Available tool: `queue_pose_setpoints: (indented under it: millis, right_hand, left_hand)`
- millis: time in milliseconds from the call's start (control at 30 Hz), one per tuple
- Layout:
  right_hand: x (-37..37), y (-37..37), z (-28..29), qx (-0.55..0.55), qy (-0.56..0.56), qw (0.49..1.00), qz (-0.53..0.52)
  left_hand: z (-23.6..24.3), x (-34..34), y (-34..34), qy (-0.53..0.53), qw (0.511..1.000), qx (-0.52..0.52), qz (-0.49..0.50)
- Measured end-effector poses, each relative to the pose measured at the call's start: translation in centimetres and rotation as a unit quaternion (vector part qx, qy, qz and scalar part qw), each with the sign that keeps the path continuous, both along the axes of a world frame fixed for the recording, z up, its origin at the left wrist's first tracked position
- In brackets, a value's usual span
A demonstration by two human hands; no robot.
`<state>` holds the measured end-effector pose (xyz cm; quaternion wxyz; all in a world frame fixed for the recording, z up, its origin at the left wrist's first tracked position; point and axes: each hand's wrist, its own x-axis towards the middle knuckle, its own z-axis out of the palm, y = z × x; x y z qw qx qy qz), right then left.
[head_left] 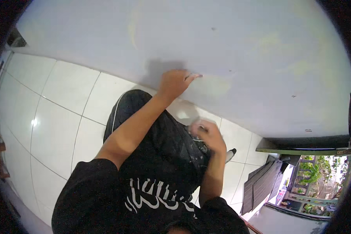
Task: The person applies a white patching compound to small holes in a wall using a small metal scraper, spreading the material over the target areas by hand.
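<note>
Left hand (175,82) was up against the pale grey wall (241,43), fingers curled and pressed together on something small and flat held to the surface; only a thin pale edge poked out past the fingertips toward the right, so I couldn't tell what it was. Its long axis ran roughly level along the wall, pointing right. Just right of the fingertips sat a yellowish, lighter patch (216,86) on the wall, touching or nearly touching the tool's tip. More faint yellowish smears higher up and further right.

Right hand (207,134) was lower, near the waist, well apart from the wall, blurred. It looked closed round a small whitish thing, but I couldn't tell the grip or the object for sure.

So the left hand was the one at the patch; patch lay directly right of it, same height. Right hand lay below, a little left of the patch.

Below: white tiled floor (54,117), dark trousers, black shirt with white print. Lower right, an open doorway with greenery outside and dark flat sheets (261,183) leaning by it. No packages or signs readable.
</note>
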<state>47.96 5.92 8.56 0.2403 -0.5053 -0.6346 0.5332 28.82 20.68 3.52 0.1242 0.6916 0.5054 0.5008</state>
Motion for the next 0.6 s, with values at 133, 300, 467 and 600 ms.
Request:
queue_pose_setpoints:
  millis: [133, 300, 467, 600]
  right_hand:
    - [-5.1, -8.1, 7.5, 0.033, 0.266, 0.893, 0.362]
    - [-9.0, -14.4, 5.9, 0.018, 0.374, 0.842, 0.388]
    - [-11.9, -16.0, 6.8, -0.038, 0.63, 0.771, 0.084]
    - [-15.7, -17.1, 10.3, -0.037, 0.57, 0.817, 0.079]
  left_hand:
    - [-2.2, -1.0, 1.0, 0.092, 0.992, -0.082, -0.035]
    - [0.7, 0.1, 0.5, 0.028, 0.999, -0.024, -0.039]
    - [-3.8, -1.8, 2.4, 0.137, 0.987, -0.072, -0.043]
    - [0.6, 0.3, 0.4, -0.012, 0.999, -0.042, -0.019]
